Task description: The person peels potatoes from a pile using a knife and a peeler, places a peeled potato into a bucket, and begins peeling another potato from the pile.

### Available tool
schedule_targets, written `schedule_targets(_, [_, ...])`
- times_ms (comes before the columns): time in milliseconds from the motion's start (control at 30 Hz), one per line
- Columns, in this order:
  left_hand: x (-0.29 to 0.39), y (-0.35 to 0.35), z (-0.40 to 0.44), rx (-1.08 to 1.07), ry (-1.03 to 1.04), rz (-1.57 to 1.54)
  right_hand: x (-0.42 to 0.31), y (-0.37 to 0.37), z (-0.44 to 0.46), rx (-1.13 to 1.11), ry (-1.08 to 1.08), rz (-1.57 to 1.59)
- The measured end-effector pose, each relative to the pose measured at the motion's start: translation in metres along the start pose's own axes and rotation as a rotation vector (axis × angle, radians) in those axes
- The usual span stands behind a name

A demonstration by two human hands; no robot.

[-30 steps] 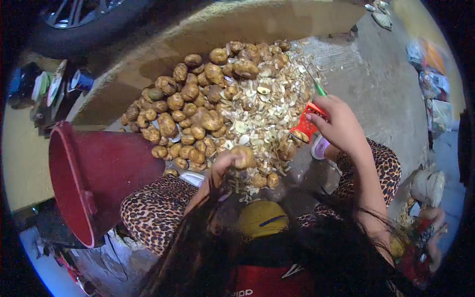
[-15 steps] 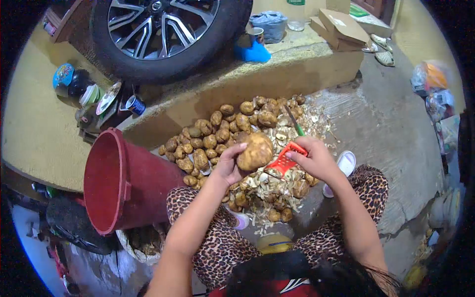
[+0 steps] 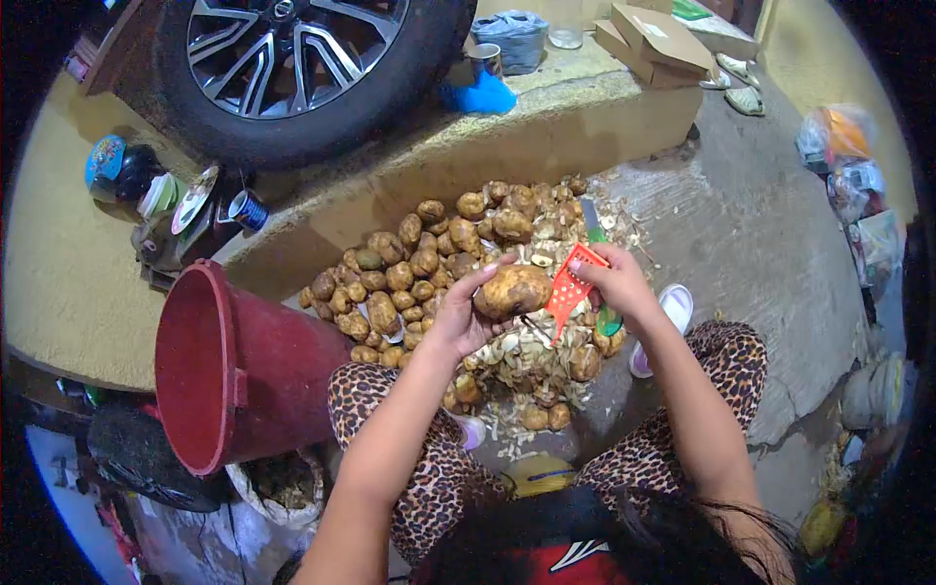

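My left hand is wrapped round a large brown potato above the pile. Close to its right, my right hand grips an orange peeler with a perforated body. A knife with a green handle is in the same hand, its blade pointing away from me. Below lie several unpeeled potatoes on the left and a heap of pale peelings between my feet.
A red bucket lies tilted at the left. Behind the potatoes runs a concrete step with a car wheel, a blue bag and cardboard boxes. Plastic bags lie at the far right.
The view first tilted up, then shifted slightly. My left hand lifted the potato and turned it beside the peeler. My right hand turned the peeler more upright, and the knife swung to point away.
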State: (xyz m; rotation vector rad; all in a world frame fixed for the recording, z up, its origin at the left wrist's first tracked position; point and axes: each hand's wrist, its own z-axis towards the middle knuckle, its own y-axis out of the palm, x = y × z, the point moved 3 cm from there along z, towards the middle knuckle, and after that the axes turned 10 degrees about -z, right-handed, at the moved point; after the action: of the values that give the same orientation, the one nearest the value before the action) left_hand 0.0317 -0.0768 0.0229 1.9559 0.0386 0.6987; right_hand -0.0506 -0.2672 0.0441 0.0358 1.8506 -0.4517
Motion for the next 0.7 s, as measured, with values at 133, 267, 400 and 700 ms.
schedule_targets(133, [0.005, -0.009, -0.001, -0.125, 0.0, -0.07, 0.004, 0.0, 0.005, -0.03, 0.04, 0.096])
schedule_targets(267, [0.012, 0.001, -0.004, -0.234, 0.02, 0.177, 0.01, 0.002, 0.007, -0.078, 0.13, 0.198])
schedule_targets(400, [0.019, -0.001, -0.008, -0.166, -0.082, 0.407, 0.005, 0.006, 0.004, -0.103, 0.169, 0.202])
schedule_targets(700, [0.006, -0.014, 0.007, -0.024, 0.047, 0.05, -0.007, 0.019, -0.007, -0.218, 0.122, 0.183])
